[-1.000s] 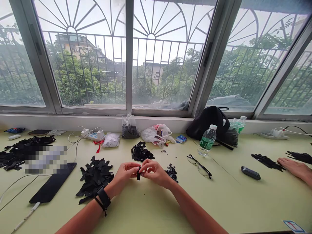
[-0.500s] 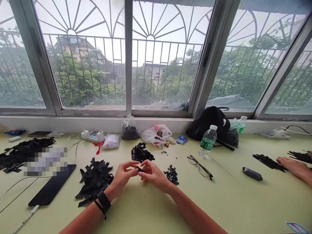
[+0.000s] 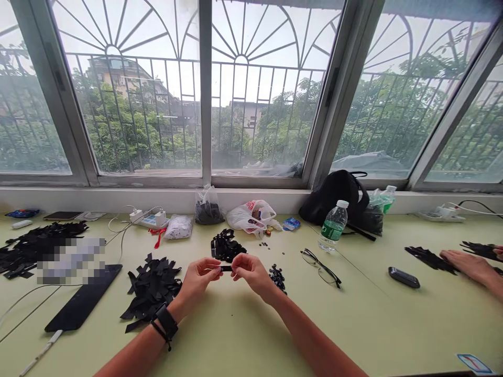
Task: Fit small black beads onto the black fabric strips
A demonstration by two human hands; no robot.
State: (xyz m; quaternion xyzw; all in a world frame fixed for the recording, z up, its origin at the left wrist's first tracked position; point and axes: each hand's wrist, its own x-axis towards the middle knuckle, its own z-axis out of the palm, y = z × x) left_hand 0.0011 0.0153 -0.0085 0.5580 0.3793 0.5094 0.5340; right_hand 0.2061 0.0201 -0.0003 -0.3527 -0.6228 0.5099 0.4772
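Between my two hands a short black fabric strip is stretched level above the table. My left hand pinches its left end, and my right hand pinches the other. Just behind them lies a heap of black strips with small shiny parts. Left of my left hand spreads a larger pile of black strips. A pile of small black ring-like pieces sits right of my right hand, partly covered by it.
Eyeglasses and a water bottle stand to the right, with a black case beyond. Another person's hand rests by more black strips. A black tablet-like slab with a cable lies left. Plastic bags line the sill.
My hands have moved slightly apart, and the strip between them now shows straight and level. My right hand has turned and covers more of the small ring pile.
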